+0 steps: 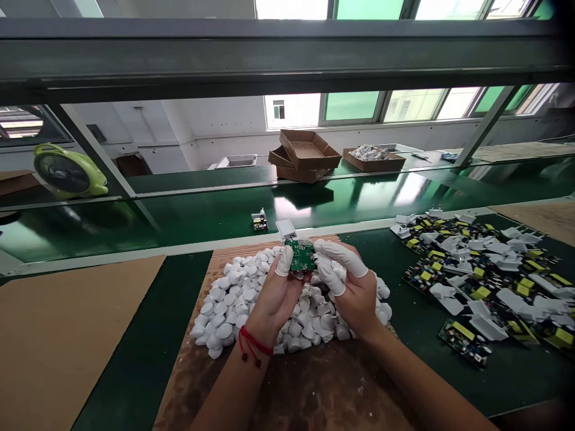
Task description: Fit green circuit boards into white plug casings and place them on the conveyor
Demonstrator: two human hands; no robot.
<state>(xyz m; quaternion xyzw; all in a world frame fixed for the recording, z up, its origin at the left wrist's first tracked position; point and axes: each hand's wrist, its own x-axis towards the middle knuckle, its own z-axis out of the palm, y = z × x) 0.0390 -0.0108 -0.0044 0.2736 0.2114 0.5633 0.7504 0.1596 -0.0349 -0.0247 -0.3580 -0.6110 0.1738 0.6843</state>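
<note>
One board sits pinched in the left hand. Right hand: can't tell its grip; best kept to the edges.

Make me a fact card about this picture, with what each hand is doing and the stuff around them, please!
Left grip: holding a green circuit board
Right grip: fingers at the board's right edge; can't tell if pinching
Left wrist: red bracelet
Below hands: many small white pieces heaped on a brown sheet
Right side: many more circuit boards, on the green table
Further back: cardboard boxes
Far left: lime-green fan
</note>
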